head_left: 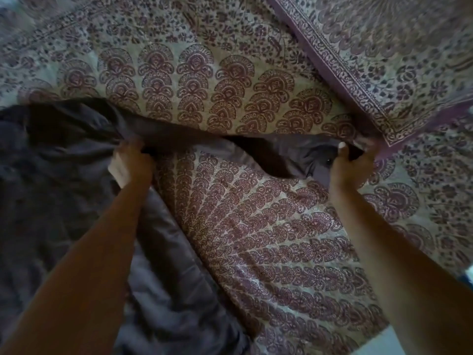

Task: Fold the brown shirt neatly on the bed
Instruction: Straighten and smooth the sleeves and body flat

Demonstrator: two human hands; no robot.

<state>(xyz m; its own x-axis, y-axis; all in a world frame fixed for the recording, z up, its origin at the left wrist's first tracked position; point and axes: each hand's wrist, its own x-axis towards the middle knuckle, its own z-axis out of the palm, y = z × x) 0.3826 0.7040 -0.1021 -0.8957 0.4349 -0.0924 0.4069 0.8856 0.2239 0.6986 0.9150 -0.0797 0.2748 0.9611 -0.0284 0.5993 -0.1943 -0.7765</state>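
Note:
The dark brown shirt [56, 175] lies rumpled over the left side of the bed, its body running down toward the near edge. One long strip of it, a sleeve or hem, stretches rightward across the patterned bedspread [256, 226]. My left hand [133, 160] grips the shirt where that strip begins, next to a white label [119, 171]. My right hand [350, 162] pinches the strip's far end, thumb on top. The cloth between my hands is lifted and taut.
A pillow [384, 60] in matching purple print lies at the upper right, its corner close to my right hand. The bed's near right edge shows pale floor [384, 339] beyond it.

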